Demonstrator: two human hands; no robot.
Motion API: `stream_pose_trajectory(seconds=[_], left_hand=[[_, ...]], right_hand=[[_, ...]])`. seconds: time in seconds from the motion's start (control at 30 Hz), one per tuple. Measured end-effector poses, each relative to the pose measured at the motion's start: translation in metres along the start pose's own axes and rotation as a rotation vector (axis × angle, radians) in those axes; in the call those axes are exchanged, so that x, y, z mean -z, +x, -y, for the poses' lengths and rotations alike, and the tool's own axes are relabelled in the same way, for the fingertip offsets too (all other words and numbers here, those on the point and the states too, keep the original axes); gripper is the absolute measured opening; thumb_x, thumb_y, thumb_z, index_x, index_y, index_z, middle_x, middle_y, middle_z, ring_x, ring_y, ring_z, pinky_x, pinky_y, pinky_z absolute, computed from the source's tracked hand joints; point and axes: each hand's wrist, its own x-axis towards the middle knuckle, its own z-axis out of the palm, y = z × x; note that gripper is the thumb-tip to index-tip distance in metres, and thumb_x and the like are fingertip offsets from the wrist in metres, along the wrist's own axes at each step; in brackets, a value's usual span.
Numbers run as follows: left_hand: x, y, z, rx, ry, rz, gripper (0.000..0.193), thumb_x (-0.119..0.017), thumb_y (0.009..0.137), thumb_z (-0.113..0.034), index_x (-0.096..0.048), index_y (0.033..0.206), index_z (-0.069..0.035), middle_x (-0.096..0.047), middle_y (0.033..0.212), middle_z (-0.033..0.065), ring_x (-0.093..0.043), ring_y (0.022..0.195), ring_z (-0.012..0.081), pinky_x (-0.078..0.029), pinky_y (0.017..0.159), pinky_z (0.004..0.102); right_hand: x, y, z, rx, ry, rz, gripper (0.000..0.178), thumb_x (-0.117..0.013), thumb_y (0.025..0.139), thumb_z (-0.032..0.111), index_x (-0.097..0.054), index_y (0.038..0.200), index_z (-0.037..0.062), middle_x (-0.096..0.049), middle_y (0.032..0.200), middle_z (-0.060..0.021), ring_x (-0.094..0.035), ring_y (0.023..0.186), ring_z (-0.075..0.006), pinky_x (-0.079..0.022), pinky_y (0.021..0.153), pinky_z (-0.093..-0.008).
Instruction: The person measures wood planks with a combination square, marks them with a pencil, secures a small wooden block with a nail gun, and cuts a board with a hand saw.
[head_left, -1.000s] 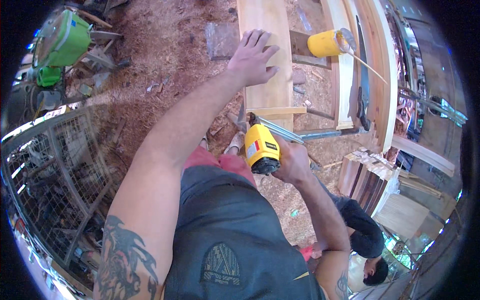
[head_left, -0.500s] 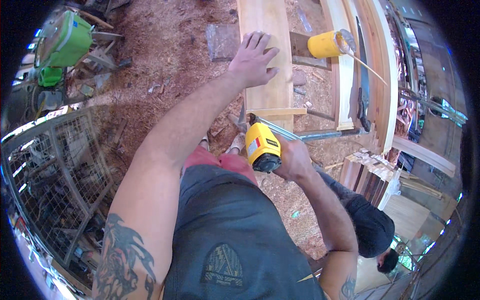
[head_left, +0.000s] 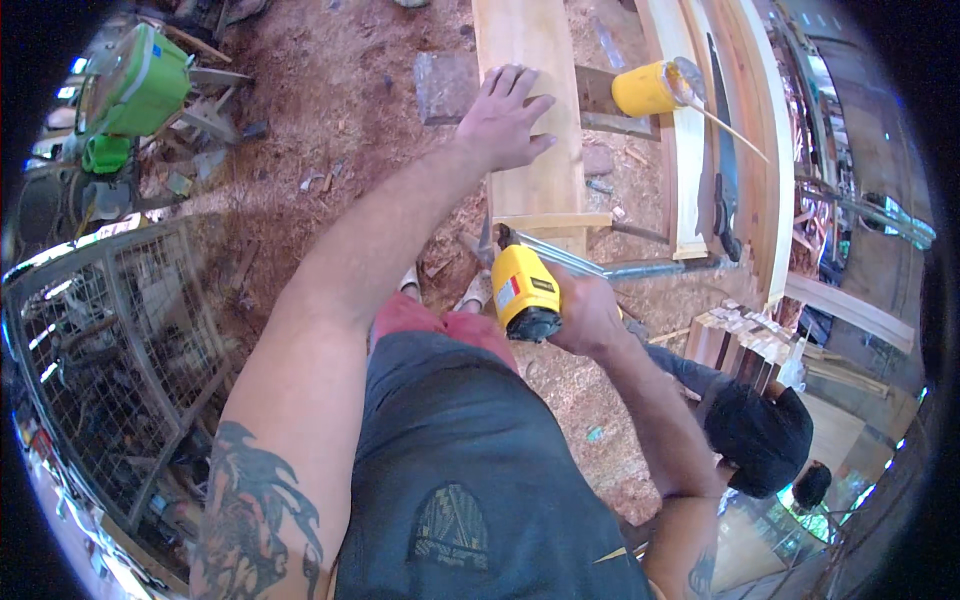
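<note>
My left hand (head_left: 507, 118) lies flat on a wide wooden board (head_left: 530, 40), its fingers spread. In my right hand (head_left: 588, 312) is a yellow and black nail gun (head_left: 527, 290), gripped by its handle, which my fingers mostly hide. The nose of the gun points at a thin wooden strip (head_left: 555, 220) lying across the near end of the board. Whether the nose touches the strip I cannot tell. A grey bar (head_left: 655, 268) runs to the right just beyond my right hand.
Right of the board stand a yellow container (head_left: 643, 90) with a stick in it, a handsaw (head_left: 727, 180) and long planks (head_left: 765, 130). A co-worker (head_left: 758, 440) bends near stacked wood pieces (head_left: 745, 330) at lower right. A green cooler box (head_left: 143, 80) and a wire-mesh frame (head_left: 110, 340) stand left.
The co-worker at lower right has shifted slightly right, with an arm now showing. My hands and the nail gun stay nearly in place; the view has moved a little.
</note>
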Motion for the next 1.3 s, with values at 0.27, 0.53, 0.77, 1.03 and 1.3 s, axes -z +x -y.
stream_pose_trajectory(seconds=[0.27, 0.53, 0.77, 1.03, 1.3], left_hand=[[-0.001, 0.001, -0.002, 0.010, -0.014, 0.002, 0.062, -0.059, 0.093, -0.053, -0.054, 0.142, -0.016, -0.034, 0.155, 0.0201, -0.024, 0.148, 0.0397, -0.016, 0.124, 0.0525], [0.003, -0.001, 0.000, 0.029, 0.027, 0.034, 0.062, -0.059, 0.093, -0.051, -0.052, 0.143, -0.017, -0.035, 0.154, 0.0188, -0.024, 0.148, 0.0376, -0.014, 0.124, 0.0524], [0.001, 0.001, -0.002, 0.029, 0.022, 0.009, 0.060, -0.061, 0.091, -0.052, -0.054, 0.140, -0.019, -0.035, 0.154, 0.0179, -0.025, 0.147, 0.0367, -0.015, 0.124, 0.0525], [-0.001, 0.009, -0.009, 0.016, -0.004, 0.019, 0.063, -0.065, 0.090, -0.046, -0.050, 0.143, -0.016, -0.040, 0.152, 0.0191, -0.030, 0.146, 0.0393, -0.022, 0.123, 0.0515], [0.066, -0.099, -0.160, -0.134, -0.898, 0.277, 0.084, -0.073, 0.086, -0.026, -0.026, 0.153, -0.003, -0.039, 0.149, 0.0264, -0.039, 0.140, 0.0442, -0.035, 0.117, 0.0484]], right_hand=[[-0.010, -0.033, -0.013, -0.101, 0.075, -0.018, 0.080, -0.085, 0.070, 0.042, -0.052, 0.138, 0.0132, -0.073, 0.092, -0.0154, -0.071, 0.076, -0.0379, -0.057, 0.069, -0.0479], [0.005, -0.036, -0.040, -0.125, 0.060, -0.123, 0.075, -0.087, 0.065, 0.033, -0.060, 0.130, 0.0082, -0.074, 0.090, -0.0164, -0.073, 0.082, -0.0363, -0.058, 0.073, -0.0448], [0.015, -0.027, -0.037, -0.171, 0.014, -0.037, 0.070, -0.086, 0.067, 0.029, -0.061, 0.130, 0.0076, -0.072, 0.102, -0.0194, -0.071, 0.092, -0.0374, -0.058, 0.078, -0.0444], [-0.010, -0.115, -0.109, 0.007, 0.150, -0.522, 0.066, -0.079, 0.079, 0.014, -0.050, 0.137, 0.0001, -0.071, 0.088, -0.0051, -0.069, 0.080, -0.0200, -0.058, 0.077, -0.0334], [0.059, -0.145, -0.058, 0.047, 1.380, -0.728, 0.066, -0.064, 0.074, 0.011, -0.047, 0.136, -0.0076, -0.051, 0.062, -0.0037, -0.051, 0.055, -0.0150, -0.045, 0.055, -0.0313]])
